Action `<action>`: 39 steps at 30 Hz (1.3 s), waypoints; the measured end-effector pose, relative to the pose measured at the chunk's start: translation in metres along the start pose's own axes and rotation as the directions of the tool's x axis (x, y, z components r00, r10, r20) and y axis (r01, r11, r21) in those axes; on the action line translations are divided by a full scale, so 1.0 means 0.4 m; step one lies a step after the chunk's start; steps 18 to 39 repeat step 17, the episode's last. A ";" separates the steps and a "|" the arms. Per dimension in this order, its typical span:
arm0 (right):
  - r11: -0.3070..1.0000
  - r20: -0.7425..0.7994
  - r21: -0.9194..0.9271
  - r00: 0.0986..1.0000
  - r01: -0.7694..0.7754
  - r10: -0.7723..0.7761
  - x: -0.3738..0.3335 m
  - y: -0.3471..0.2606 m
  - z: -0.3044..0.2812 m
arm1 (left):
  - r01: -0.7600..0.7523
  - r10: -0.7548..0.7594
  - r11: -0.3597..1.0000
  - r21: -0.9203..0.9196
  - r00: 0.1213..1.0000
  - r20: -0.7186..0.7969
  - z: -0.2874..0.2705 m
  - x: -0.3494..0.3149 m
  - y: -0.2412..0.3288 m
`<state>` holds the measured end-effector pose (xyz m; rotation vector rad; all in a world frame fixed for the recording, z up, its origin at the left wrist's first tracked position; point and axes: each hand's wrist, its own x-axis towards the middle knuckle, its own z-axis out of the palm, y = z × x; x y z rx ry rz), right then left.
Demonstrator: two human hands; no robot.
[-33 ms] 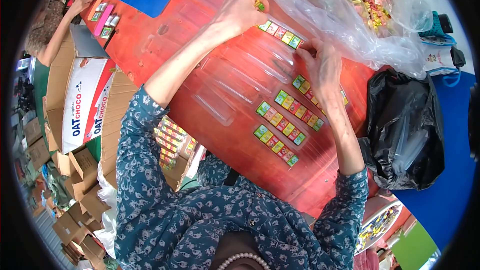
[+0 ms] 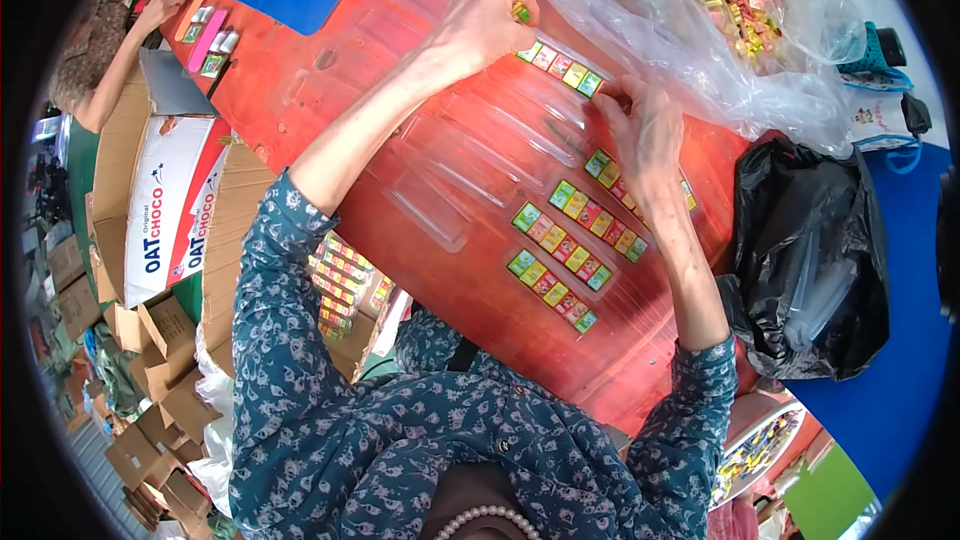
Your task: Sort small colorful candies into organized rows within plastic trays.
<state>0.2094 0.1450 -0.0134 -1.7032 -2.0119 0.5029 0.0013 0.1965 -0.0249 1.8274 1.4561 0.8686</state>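
At the far side of the red table point(image 2: 400, 270), my left hand point(image 2: 485, 25) is closed, with a small green-and-yellow wrapped candy point(image 2: 520, 12) in its fingers. Just beneath lies a clear plastic tray holding a row of coloured wrapped candies point(image 2: 561, 68). At this row's right end my right hand point(image 2: 645, 130) has thumb and fingers pinched together; what they grip is hidden. Several more filled rows point(image 2: 560, 245) lie nearer to me, one partly covered by my right forearm. To their left are clear trays point(image 2: 430, 215) with no candies in them.
A clear bag of loose candies point(image 2: 745, 15) spreads over the far right. Beside the table's right edge sits a black plastic bag point(image 2: 810, 270) with clear plastic pieces inside. Cardboard boxes point(image 2: 225, 250) stand at left. A co-worker's hand point(image 2: 165, 2) is at the far left.
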 end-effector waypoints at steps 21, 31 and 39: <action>0.973 -0.049 -0.023 0.972 0.229 -0.230 0.054 -0.056 0.102 | -0.302 0.308 0.894 0.330 0.951 0.035 0.032 0.004 -0.011; 0.973 -0.049 -0.023 0.972 0.229 -0.230 0.054 -0.056 0.102 | -0.302 0.308 0.894 0.330 0.951 0.035 0.032 0.004 -0.011; 0.973 -0.049 -0.023 0.972 0.229 -0.230 0.054 -0.056 0.102 | -0.302 0.308 0.894 0.330 0.951 0.035 0.032 0.004 -0.011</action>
